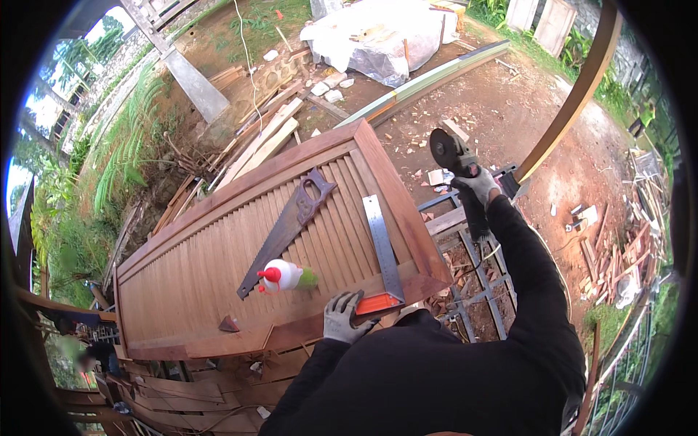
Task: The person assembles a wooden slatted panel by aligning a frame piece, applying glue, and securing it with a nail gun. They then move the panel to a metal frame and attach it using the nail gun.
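One black top, two gloved hands, one grinder

Open-air woodworking site. Louvred wooden panel carrying tools: handsaw lying across the middle, steel square lying by its near right corner. Angle grinder being held up past the right edge. Beyond the far edge, planks are lying over bare earth; wood scraps are littering it farther right, ferns growing off left.
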The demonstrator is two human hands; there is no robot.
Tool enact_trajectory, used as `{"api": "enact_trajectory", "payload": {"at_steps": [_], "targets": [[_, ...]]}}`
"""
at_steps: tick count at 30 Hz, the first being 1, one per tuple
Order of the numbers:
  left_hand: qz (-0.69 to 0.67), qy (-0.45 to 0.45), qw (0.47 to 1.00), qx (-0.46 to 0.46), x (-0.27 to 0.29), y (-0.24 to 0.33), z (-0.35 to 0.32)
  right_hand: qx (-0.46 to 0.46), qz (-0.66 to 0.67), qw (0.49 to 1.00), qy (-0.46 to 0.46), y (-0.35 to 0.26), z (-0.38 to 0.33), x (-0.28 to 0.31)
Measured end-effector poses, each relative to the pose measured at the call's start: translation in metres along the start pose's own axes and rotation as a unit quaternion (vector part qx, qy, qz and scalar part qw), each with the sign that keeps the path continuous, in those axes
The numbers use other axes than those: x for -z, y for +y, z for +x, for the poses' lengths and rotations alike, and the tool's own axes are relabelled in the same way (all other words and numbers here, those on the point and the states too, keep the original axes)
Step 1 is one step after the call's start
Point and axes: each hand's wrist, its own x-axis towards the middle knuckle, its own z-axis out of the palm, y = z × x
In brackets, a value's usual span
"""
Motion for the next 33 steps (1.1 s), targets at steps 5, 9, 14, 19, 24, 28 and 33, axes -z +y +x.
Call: {"api": "enact_trajectory", "payload": {"at_steps": [5,9,14,19,24,28,33], "targets": [[-0.008,0.048,0.999,-0.003,-0.007,-0.004,0.006,0.033,-0.141,0.989,-0.030,0.002,0.128,-0.036],[-0.011,0.030,0.999,0.044,-0.002,0.006,0.007,-0.007,-0.305,0.952,-0.028,-0.025,0.181,-0.084],[0.006,0.022,0.996,0.090,0.000,0.016,0.015,0.032,-0.313,0.946,-0.075,-0.029,0.221,-0.112],[0.012,0.006,0.994,0.110,0.005,0.023,0.019,-0.004,-0.278,0.956,-0.092,-0.017,0.257,-0.132],[0.008,0.021,0.994,0.108,0.005,0.025,0.025,0.000,-0.233,0.969,-0.085,0.003,0.285,-0.127],[0.005,0.032,0.993,0.114,-0.002,0.024,0.015,-0.037,-0.211,0.971,-0.103,-0.023,0.258,-0.143],[0.010,0.024,0.993,0.116,0.000,0.020,0.017,-0.035,-0.247,0.966,-0.073,-0.042,0.246,-0.142]]}}
